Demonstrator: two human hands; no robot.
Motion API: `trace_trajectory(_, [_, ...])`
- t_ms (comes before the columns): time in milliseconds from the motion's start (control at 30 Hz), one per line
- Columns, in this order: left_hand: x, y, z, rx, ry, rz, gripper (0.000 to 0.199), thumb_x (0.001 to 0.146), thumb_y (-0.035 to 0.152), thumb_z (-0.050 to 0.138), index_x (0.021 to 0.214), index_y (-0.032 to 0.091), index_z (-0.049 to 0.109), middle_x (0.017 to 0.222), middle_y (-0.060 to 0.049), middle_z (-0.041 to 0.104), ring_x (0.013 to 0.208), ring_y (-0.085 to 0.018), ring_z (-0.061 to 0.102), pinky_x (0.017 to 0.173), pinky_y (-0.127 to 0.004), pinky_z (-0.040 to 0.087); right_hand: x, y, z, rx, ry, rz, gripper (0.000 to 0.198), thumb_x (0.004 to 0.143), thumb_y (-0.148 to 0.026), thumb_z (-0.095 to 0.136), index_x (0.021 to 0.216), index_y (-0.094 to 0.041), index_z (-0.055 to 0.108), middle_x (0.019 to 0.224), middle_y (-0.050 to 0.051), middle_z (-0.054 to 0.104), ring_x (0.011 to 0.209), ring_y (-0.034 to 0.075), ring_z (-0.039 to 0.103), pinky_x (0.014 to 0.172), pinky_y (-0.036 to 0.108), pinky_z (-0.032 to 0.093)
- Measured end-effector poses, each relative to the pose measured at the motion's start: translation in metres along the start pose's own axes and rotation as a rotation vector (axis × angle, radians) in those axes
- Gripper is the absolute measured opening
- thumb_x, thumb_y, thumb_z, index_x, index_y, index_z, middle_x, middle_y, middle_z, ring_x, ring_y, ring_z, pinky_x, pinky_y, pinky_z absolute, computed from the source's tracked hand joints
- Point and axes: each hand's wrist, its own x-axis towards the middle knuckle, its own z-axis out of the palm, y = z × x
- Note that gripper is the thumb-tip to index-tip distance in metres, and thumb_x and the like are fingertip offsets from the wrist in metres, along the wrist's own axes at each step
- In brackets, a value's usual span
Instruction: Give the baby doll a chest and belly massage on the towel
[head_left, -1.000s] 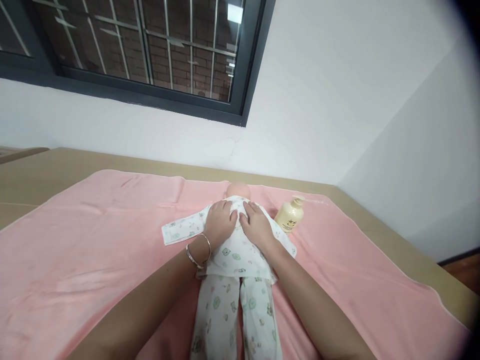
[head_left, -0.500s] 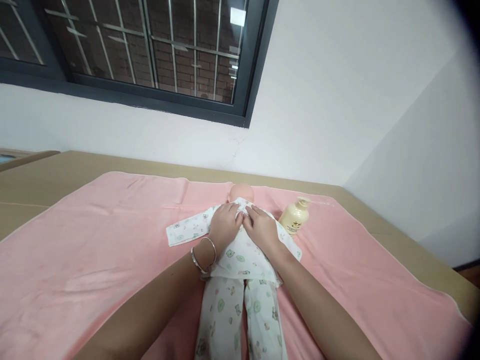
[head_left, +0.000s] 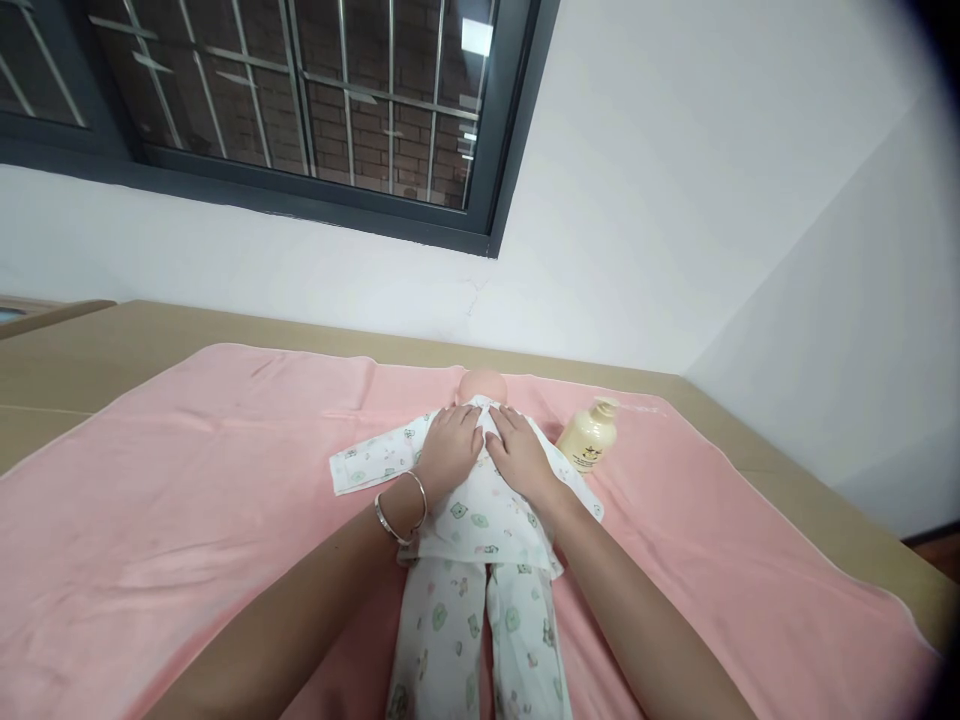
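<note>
A baby doll with a bald head lies along the middle of the pink sheet. It wears a white printed top and matching trousers. My left hand, with a bangle at the wrist, rests on the left of the upper part of the top, fingers stretched out flat. On the other side of the middle line my right hand also lies flat, fingers extended. Both thumbs come close to each other near the middle. The left sleeve is spread sideways; the other is partly behind my right arm.
A pale yellow pump bottle stands on the pink sheet, right of the doll. The sheet covers much of a tan surface. Behind rise a white wall and a dark-framed window with metal bars.
My fingers, bunched at the neckline earlier, now lie flatter on the top. The thumbs have come slightly apart, and the fabric at the collar looks smoother.
</note>
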Motion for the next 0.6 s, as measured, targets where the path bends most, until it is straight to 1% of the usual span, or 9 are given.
trace_trajectory(67, [0.0, 0.002, -0.001, 0.009, 0.017, 0.037, 0.031, 0.096, 0.019, 0.037, 0.121, 0.013, 0.054, 0.118, -0.012, 0.063, 0.109, -0.026, 0.056, 0.098, -0.043, 0.043, -0.001, -0.002, -0.001, -0.005, 0.018, -0.011, 0.046, 0.094, -0.025, 0.042, 0.138, -0.014, 0.05, 0.14, 0.013, 0.052, 0.132, 0.026, 0.043, 0.112, 0.046, 0.031])
trace_trajectory(133, [-0.001, 0.004, -0.002, 0.013, 0.044, 0.043, 0.028, 0.095, 0.019, 0.039, 0.117, 0.013, 0.056, 0.113, -0.012, 0.064, 0.105, -0.026, 0.057, 0.094, -0.042, 0.045, -0.003, -0.006, -0.004, -0.013, 0.048, -0.01, 0.043, 0.094, -0.026, 0.043, 0.135, -0.016, 0.053, 0.137, 0.012, 0.055, 0.13, 0.025, 0.045, 0.111, 0.043, 0.034])
trace_trajectory(267, [-0.004, 0.01, -0.004, 0.015, 0.089, -0.031, 0.022, 0.094, 0.019, 0.042, 0.106, 0.016, 0.06, 0.104, -0.011, 0.065, 0.101, -0.025, 0.058, 0.089, -0.041, 0.047, -0.008, -0.016, -0.008, -0.069, 0.099, 0.035, 0.037, 0.093, -0.028, 0.044, 0.126, -0.022, 0.061, 0.13, 0.009, 0.061, 0.12, 0.024, 0.056, 0.099, 0.036, 0.045])
trace_trajectory(367, [-0.005, 0.013, -0.007, 0.001, 0.106, -0.091, 0.021, 0.092, 0.019, 0.044, 0.104, 0.018, 0.061, 0.104, -0.01, 0.064, 0.101, -0.025, 0.058, 0.089, -0.04, 0.048, -0.012, -0.021, -0.008, -0.125, 0.133, 0.096, 0.035, 0.094, -0.031, 0.043, 0.121, -0.024, 0.065, 0.127, 0.008, 0.063, 0.114, 0.024, 0.06, 0.091, 0.035, 0.048])
trace_trajectory(500, [-0.005, 0.012, -0.007, 0.009, 0.096, -0.163, 0.02, 0.089, 0.021, 0.047, 0.104, 0.019, 0.06, 0.104, -0.01, 0.063, 0.1, -0.027, 0.058, 0.088, -0.042, 0.048, -0.015, -0.021, -0.005, -0.129, 0.156, 0.149, 0.037, 0.095, -0.034, 0.041, 0.123, -0.023, 0.063, 0.129, 0.01, 0.062, 0.12, 0.025, 0.057, 0.094, 0.036, 0.047])
trace_trajectory(600, [-0.004, 0.007, -0.004, -0.003, 0.07, -0.183, 0.025, 0.089, 0.024, 0.047, 0.11, 0.016, 0.058, 0.109, -0.012, 0.064, 0.105, -0.028, 0.057, 0.093, -0.044, 0.046, -0.012, -0.015, -0.004, -0.066, 0.122, 0.137, 0.041, 0.097, -0.036, 0.04, 0.13, -0.02, 0.058, 0.134, 0.011, 0.058, 0.127, 0.025, 0.05, 0.103, 0.04, 0.041])
